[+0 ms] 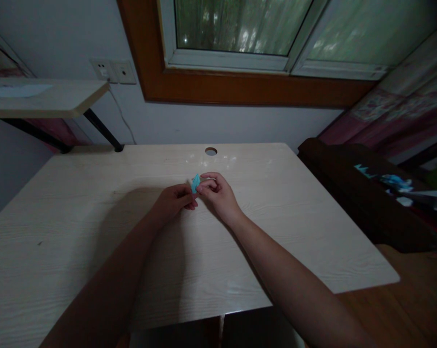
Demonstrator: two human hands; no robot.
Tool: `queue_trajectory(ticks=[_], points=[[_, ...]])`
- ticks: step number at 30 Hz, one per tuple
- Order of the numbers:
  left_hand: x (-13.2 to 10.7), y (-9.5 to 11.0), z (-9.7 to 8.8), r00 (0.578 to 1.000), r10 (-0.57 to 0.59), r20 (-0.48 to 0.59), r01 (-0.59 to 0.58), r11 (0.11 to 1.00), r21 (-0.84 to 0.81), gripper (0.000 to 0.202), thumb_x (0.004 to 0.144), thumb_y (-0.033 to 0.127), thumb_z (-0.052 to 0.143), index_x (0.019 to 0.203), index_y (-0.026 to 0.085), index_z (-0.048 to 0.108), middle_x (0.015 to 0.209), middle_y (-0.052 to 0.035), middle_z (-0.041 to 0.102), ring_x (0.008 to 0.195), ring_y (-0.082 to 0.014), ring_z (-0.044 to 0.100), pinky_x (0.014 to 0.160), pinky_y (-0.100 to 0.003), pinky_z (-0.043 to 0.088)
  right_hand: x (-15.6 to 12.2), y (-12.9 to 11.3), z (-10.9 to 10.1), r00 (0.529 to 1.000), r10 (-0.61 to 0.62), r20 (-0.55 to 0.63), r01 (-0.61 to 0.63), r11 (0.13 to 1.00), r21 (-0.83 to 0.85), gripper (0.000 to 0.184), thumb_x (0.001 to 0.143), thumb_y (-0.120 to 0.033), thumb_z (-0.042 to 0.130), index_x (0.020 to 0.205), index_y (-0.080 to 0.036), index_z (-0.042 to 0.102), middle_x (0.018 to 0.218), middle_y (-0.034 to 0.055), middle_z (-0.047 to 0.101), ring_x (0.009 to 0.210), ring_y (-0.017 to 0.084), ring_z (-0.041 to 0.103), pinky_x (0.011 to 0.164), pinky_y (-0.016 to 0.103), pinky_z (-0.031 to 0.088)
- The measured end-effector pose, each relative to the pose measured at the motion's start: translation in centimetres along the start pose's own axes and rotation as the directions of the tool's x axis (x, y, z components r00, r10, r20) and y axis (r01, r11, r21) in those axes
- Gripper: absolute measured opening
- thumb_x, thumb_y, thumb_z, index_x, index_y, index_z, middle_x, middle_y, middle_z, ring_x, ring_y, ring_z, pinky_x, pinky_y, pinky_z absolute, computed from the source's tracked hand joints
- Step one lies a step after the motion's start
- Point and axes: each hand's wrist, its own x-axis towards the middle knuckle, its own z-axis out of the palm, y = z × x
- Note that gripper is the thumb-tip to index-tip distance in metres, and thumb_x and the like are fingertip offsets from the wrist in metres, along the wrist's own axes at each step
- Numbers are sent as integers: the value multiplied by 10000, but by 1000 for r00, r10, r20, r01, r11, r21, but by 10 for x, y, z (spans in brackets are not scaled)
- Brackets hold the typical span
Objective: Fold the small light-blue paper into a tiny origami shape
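Observation:
Between my two hands, over the far middle of the pale wooden desk (276,232), is a small piece of folded light-blue paper (196,182) with a pointed top. My left hand (175,199) pinches its lower left side, where a bit of pink shows by the fingertips. From the right, my right hand (217,191) grips the paper's edge between thumb and fingers. The fingers hide the lower part of the folded paper, so its full shape cannot be made out.
A raised shelf (59,99) on black legs stands at the desk's back left. There is a round cable hole (211,152) near the back edge. Wall sockets (113,71) and a window are behind. Right of the desk, a dark wooden cabinet (349,193) bears bluish scraps.

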Motion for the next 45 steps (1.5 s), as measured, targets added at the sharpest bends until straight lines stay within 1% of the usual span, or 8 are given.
queue_trajectory(ticks=[7,11,15,20,29,33,38,45], points=[[-4,4,2,995,103,-10,-101,986,132,196,820,361,644,800,166,638,759,-44,707,679,-155,660,663,-273,538,2,3,-2,997,-23,-70,24,1000,13,332,724,-299,759,973,-237,549,770,-35,662,715,127,645,740,299,516],[-2,3,0,967,164,-194,-140,981,134,179,831,343,617,768,177,591,711,-10,651,632,-135,621,612,-251,530,4,8,-3,994,-11,-105,12,1000,1,311,726,-305,744,945,-239,533,757,-42,641,669,123,637,681,288,516],[2,0,-3,918,212,-336,-191,977,94,207,833,364,635,933,188,593,850,-37,681,766,-159,665,656,-262,549,5,10,-4,995,15,-102,-22,998,-63,256,721,-303,734,907,-219,580,763,-21,648,678,125,622,671,280,504],[4,-1,-4,919,249,-307,-248,968,44,329,825,365,667,1089,194,570,1014,-62,666,872,-166,662,693,-265,558,3,8,-5,998,26,-56,-33,990,-139,173,736,-309,734,859,-205,672,781,12,680,715,139,620,709,295,504],[3,0,-8,952,228,-202,-216,973,78,320,800,369,712,1044,191,607,838,-6,662,657,-124,642,622,-247,532,0,6,-5,999,-16,33,23,970,-244,170,781,-357,733,882,-220,728,841,27,731,777,160,661,749,309,511],[2,0,-8,949,202,-244,-169,974,148,269,782,388,730,947,186,662,794,-15,681,658,-135,653,634,-248,529,-1,5,-6,998,-43,41,53,961,-273,176,794,-365,725,890,-218,723,840,33,733,780,164,669,747,308,515],[4,-3,-9,927,212,-310,-186,976,111,261,775,392,737,917,181,675,804,-16,685,696,-140,659,656,-247,531,0,7,-7,999,-52,9,52,948,-312,163,791,-334,718,893,-206,718,831,36,723,771,159,662,751,306,521],[6,-4,-11,918,222,-328,-204,975,91,260,784,372,730,944,176,674,795,-13,677,655,-128,639,616,-234,515,3,10,-8,998,-22,-59,8,972,-233,198,757,-301,728,921,-195,694,817,31,698,728,144,635,721,296,512]])
